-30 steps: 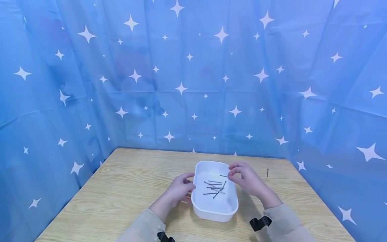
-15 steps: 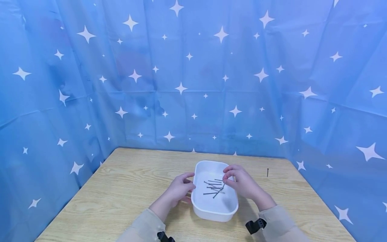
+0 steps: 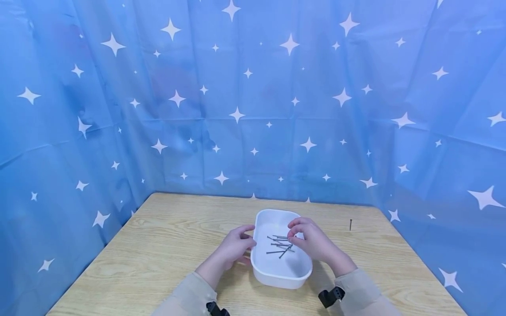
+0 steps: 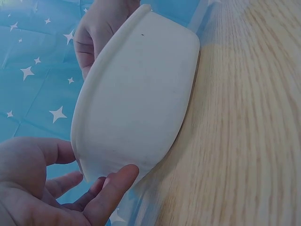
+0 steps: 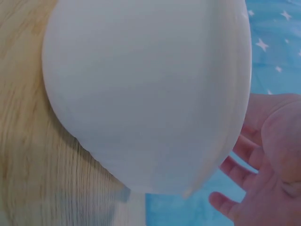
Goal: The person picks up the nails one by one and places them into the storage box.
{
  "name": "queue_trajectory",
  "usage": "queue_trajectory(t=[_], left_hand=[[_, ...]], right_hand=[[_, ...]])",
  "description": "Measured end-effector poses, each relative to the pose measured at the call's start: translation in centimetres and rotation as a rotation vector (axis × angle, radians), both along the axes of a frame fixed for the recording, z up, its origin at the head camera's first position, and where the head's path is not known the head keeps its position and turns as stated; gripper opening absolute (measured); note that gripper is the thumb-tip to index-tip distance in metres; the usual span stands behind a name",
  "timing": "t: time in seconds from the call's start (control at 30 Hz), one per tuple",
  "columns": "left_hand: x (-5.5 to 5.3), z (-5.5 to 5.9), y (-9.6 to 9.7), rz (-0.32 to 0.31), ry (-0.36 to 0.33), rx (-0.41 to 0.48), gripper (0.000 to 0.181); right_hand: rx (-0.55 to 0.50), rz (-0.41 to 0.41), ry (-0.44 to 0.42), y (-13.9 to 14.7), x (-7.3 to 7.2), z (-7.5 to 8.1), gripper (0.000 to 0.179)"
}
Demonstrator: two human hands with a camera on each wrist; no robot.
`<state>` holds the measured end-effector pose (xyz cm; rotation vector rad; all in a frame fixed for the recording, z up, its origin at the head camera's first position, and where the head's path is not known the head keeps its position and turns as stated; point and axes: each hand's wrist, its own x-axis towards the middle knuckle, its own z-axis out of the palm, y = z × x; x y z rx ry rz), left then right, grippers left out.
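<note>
A white plastic tub point(image 3: 281, 281) stands on the table with several dark nails point(image 3: 278, 252) lying loosely crossed on its floor. From the left, my left hand point(image 3: 231, 246) touches the tub's outer side, its fingers spread; in the left wrist view the fingertips point(image 4: 123, 178) rest against the wall. My right hand point(image 3: 312, 240) reaches over the right rim. Its thumb and index finger come together just above the nails and appear to pinch one nail, mostly hidden by them. In the right wrist view the tub's wall point(image 5: 141, 94) hides the right fingers.
A single nail point(image 3: 350, 224) lies on the wooden table point(image 3: 158, 250), right of the tub toward the back. A blue star-patterned curtain point(image 3: 253, 96) encloses the table's back and sides. Each sleeve carries a black wrist camera point(image 3: 331, 297).
My right hand has moved left and slightly down, bringing the pinched nail from beside the rim to the others inside the tub. The left hand and tub stay in place.
</note>
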<state>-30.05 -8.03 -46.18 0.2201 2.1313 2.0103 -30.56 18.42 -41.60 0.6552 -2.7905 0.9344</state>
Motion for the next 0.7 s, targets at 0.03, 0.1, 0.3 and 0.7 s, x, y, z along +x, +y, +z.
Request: queue_trajectory(t=[0.03, 0.1, 0.3, 0.7], left_hand=[[-0.02, -0.01, 0.03, 0.0, 0.0, 0.001, 0.066], [-0.02, 0.0, 0.07, 0.001, 0.001, 0.002, 0.066], [0.13, 0.05, 0.08, 0.002, 0.006, -0.004, 0.066], [0.04, 0.05, 0.07, 0.006, 0.006, -0.008, 0.065]], right_hand=[[-0.002, -0.004, -0.002, -0.04, 0.04, 0.01, 0.015], [0.003, -0.008, 0.004, -0.07, 0.06, -0.01, 0.017], [0.009, -0.011, -0.01, -0.1, -0.04, -0.08, 0.011], [-0.004, 0.04, 0.053, 0.8, -0.17, -0.05, 0.014]])
